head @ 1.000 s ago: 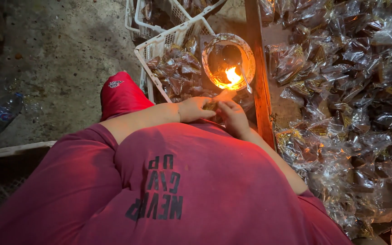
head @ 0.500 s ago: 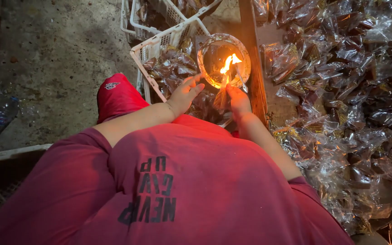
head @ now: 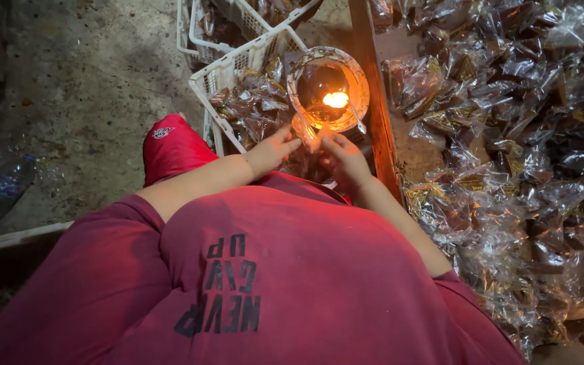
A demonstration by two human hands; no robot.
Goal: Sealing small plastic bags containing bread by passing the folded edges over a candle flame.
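Observation:
My left hand (head: 270, 150) and my right hand (head: 341, 156) together pinch a small clear plastic packet (head: 306, 130), held up at the near rim of a round bowl (head: 358, 80). A small flame (head: 336, 99) burns inside the bowl and lights the packet orange. The bowl rests on the edge of a white plastic crate (head: 216, 78) filled with wrapped packets. I wear a red shirt, and my red-trousered knee (head: 170, 142) points at the crate.
A wooden plank (head: 376, 115) runs along the right of the bowl. Beyond it lies a big heap of clear wrapped packets (head: 515, 135). A second white crate (head: 238, 17) stands farther off. Bare concrete floor with a plastic bottle (head: 0, 192) is at left.
The camera view shifted slightly. My hands, which were close to my body a second ago, lifted the packet to the bowl's rim by the flame.

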